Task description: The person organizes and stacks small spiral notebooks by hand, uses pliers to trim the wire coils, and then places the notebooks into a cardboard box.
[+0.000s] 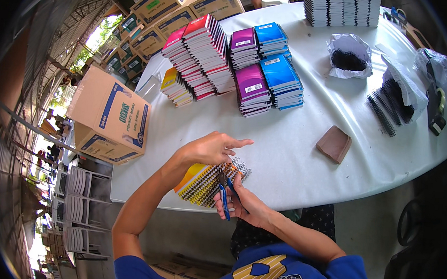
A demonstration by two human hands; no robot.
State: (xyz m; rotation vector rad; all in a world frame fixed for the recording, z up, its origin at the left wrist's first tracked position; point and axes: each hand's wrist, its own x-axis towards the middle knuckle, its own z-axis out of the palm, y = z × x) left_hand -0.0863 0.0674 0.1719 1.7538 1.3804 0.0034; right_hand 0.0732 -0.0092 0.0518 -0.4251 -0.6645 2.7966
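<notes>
A stack of yellow spiral notebooks (193, 185) lies at the table's near edge, its coil bindings turned toward me. My right hand (239, 205) is closed around blue-handled pliers (223, 195), whose dark jaws point up at the coil ends. Over the far side of the stack reaches my left hand (212, 148), with one finger stretched out to the right and the others partly bent. I see nothing held in it, though its underside is hidden.
Behind stand piles of red notebooks (203, 60), purple notebooks (252, 87) and blue notebooks (281, 76). A cardboard box (108, 116) is at the left. On the white table (294, 160) lie a brown block (333, 144), bagged black coils (349, 60) and loose black coils (389, 107).
</notes>
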